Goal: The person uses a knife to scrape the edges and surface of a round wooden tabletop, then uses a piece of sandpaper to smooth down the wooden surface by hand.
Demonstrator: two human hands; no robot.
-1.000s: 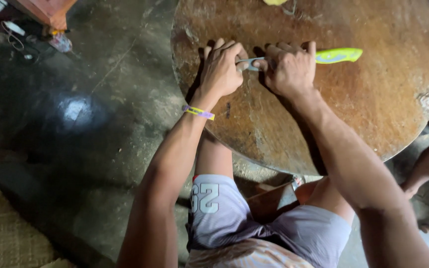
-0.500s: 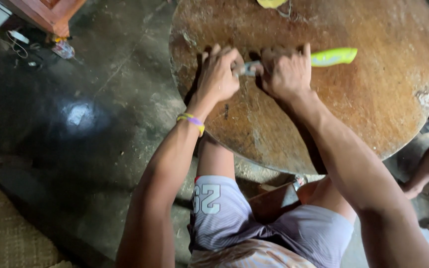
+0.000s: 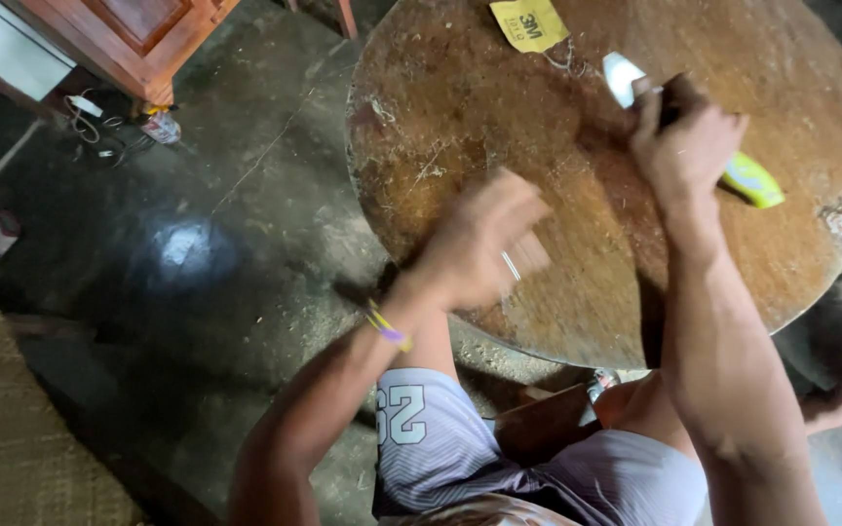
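From the head camera, my right hand (image 3: 686, 146) is raised over the round wooden table (image 3: 538, 244), fingers wrapped tight around a knife (image 3: 694, 136): its pale blade sticks out past my knuckles toward the far side, and the yellow-green handle end pokes out below my wrist, low over the tabletop. My left hand (image 3: 475, 244) is blurred, hovering above the table's near edge; I cannot tell whether it is curled or spread, though something thin may glint by its fingers. A yellow paper slip (image 3: 530, 23) lies beyond the blade.
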